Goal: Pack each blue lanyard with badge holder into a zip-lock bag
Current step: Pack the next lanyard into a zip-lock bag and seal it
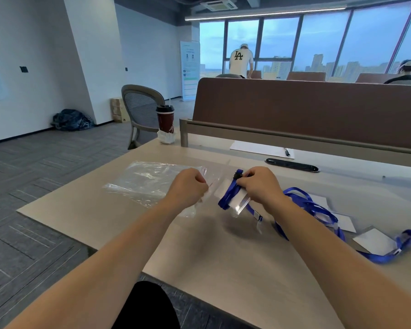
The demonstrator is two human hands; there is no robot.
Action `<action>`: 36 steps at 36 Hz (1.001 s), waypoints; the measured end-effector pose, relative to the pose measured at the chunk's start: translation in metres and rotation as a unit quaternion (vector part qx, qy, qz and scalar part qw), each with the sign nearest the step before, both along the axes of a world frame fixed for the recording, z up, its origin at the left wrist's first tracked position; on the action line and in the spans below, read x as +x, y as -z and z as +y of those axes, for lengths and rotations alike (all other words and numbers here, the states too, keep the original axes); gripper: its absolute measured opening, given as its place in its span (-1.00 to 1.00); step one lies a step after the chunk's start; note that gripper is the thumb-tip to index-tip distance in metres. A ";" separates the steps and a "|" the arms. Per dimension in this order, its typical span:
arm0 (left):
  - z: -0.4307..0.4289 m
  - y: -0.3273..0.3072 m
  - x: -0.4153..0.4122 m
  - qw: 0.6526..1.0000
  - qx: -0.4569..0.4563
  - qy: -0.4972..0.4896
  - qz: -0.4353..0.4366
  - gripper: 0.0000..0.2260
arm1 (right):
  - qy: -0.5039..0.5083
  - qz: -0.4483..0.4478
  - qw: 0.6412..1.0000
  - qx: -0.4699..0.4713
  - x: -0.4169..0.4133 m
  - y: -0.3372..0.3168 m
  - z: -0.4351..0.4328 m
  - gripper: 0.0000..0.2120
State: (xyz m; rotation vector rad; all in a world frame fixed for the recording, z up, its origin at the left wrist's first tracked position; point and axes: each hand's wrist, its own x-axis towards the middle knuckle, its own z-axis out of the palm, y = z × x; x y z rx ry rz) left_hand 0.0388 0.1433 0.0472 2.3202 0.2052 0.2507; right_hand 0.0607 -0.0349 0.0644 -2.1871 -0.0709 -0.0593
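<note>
Left fist (190, 186): bag (212, 186); right fist (259, 186): lanyard (228, 195)

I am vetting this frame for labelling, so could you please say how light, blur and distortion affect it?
Head view: soft daylight, faint shadow on the table under the lanyard in the right hand; head view: the zip-lock bag pinched by the left hand shows pale sheen, edges hard to trace; head view: the lens bends the window frames.

Dark red cup (165, 119); grey chair (141, 110)

Cool daylight from far windows (318, 43), soft shadows, wide-angle bending at edges.
</note>
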 end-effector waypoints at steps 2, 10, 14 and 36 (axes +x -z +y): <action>-0.003 0.000 0.000 1.000 -0.006 0.010 -0.001 -0.97 | -0.016 -0.004 1.000 0.005 -0.002 -0.001 0.006 -0.93; -0.005 -0.002 -0.004 0.997 -0.054 0.054 -0.001 -0.87 | -0.046 -0.017 0.998 0.035 -0.002 0.008 0.018 -0.90; -0.004 -0.003 -0.007 0.998 -0.048 0.049 -0.008 -0.91 | -0.065 0.003 0.996 0.062 -0.005 0.008 0.019 -0.94; -0.008 0.001 -0.010 0.997 -0.066 0.042 -0.017 -0.88 | -0.055 -0.007 0.998 0.043 0.000 0.016 0.025 -0.89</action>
